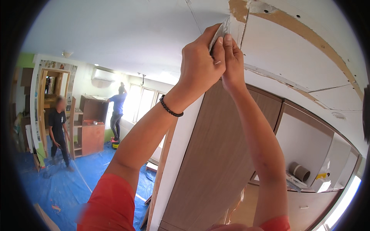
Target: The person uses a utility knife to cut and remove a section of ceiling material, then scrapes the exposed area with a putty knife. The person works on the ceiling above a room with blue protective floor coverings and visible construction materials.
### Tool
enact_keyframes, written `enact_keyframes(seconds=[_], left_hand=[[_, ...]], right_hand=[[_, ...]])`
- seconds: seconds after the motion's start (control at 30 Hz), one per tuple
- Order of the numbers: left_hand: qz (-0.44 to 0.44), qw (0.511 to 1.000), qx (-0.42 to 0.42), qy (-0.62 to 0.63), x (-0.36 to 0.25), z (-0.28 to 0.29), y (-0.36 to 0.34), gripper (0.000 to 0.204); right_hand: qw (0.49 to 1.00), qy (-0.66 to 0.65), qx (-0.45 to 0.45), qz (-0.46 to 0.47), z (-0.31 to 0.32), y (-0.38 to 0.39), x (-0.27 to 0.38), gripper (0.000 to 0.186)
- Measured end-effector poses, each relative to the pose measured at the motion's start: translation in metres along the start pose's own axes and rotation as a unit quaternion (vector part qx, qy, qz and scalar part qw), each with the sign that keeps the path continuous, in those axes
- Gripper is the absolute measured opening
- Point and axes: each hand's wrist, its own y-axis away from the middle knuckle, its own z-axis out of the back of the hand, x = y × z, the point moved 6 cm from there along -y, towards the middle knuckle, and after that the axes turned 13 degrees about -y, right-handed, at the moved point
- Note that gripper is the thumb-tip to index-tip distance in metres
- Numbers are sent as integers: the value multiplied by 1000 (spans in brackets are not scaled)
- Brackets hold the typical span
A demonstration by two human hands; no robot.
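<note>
Both my arms are raised to the ceiling. A narrow white and grey piece of plasterboard with a rough edge sits between my hands, close to a gap in the ceiling panels. My left hand, with a dark bead bracelet at the wrist, is closed around the piece from the left. On the right, my right hand pinches the piece, its thumb pointing up beside the left thumb. Its other fingers are mostly hidden. Just above, bare brown board shows beside the joint.
A tall brown wooden cabinet stands below my hands. An open shelf at right holds a roll. Blue sheeting covers the floor. One person stands at far left; another reaches up near the windows beside a cabinet.
</note>
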Motion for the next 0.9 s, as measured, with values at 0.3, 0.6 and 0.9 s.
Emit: enact_keyframes(seconds=[0.3,0.6,0.9], left_hand=[[34,995,36,84,27,31,10,32],[199,957,179,108,55,69,166,35],[473,824,292,107,30,128,347,30]], right_hand=[[916,293,-109,249,0,10,64,45],[757,424,-122,483,-26,-11,98,26],[706,439,-49,553,-29,-7,94,13]])
